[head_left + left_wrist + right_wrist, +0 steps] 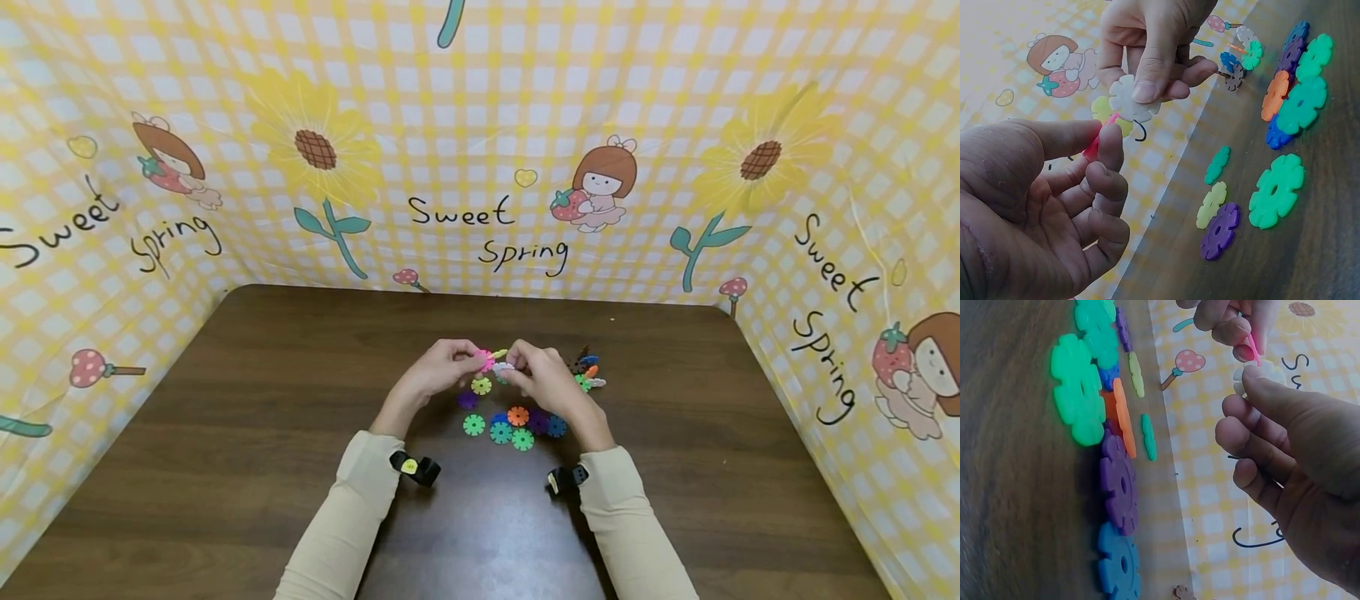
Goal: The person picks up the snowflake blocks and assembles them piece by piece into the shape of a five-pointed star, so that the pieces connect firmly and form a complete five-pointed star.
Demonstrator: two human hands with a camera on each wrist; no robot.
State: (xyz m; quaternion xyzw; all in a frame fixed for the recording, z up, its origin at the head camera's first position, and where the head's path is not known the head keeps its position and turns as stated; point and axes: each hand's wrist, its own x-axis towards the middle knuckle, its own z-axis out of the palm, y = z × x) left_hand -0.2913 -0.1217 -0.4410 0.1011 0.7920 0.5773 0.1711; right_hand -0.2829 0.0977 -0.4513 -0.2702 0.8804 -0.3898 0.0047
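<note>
My left hand (441, 367) pinches a pink notched flower disc (486, 360) between thumb and forefinger. Opposite it, my right hand (546, 379) pinches a white flower disc (1127, 101) with thumb and fingers. Pink and white meet edge to edge; in the left wrist view, how deep their slots engage is hard to tell. A yellow flower disc (1101, 107) shows behind the white one, seemingly joined to the same piece. Both hands are raised over the tabletop, above a loose yellow disc (482, 386) and a purple disc (468, 401).
Nearer me on the brown table (225, 467) lie several loose discs, among them an orange disc (517, 416) and a green disc (473, 425). Right of my right hand sits a cluster of discs (588, 371). A checked cloth (480, 150) walls the back and sides.
</note>
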